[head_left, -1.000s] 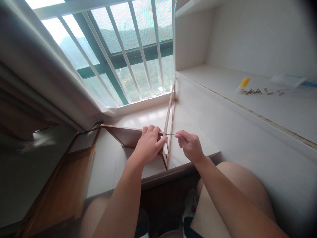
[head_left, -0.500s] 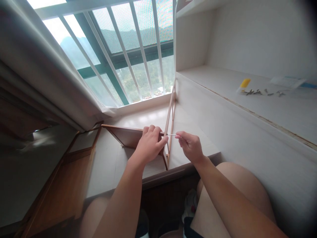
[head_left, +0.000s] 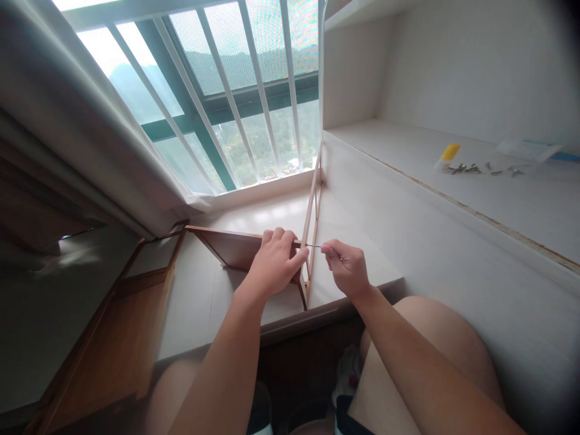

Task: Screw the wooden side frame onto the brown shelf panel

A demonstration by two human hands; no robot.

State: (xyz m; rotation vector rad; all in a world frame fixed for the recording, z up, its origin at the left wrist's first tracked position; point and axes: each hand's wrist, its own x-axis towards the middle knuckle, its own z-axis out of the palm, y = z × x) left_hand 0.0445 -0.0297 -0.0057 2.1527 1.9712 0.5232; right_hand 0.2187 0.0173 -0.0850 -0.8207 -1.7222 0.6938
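Note:
My left hand (head_left: 277,261) is wrapped over the corner of a brown wooden shelf panel (head_left: 240,248), thumb toward a narrow wooden side frame (head_left: 310,226). The panel stands tilted on the white ledge, its edge meeting the frame. My right hand (head_left: 347,266) is closed round a thin metal hex key (head_left: 313,246), whose shaft points left into the frame at the joint with the panel. Most of the hex key's other end is hidden in my fingers. Whatever fastener its tip meets is too small to make out.
Several loose screws (head_left: 469,169) lie on the white shelf (head_left: 408,145) at right, beside a yellow-capped piece (head_left: 449,154) and a clear plastic bag (head_left: 528,151). Another wooden frame piece (head_left: 145,314) is at left, near the curtain (head_left: 113,133). A barred window (head_left: 235,96) is behind.
My right hand has shifted very slightly, its fingers turning a little around the hex key. My left hand and the wooden pieces stay about where they were.

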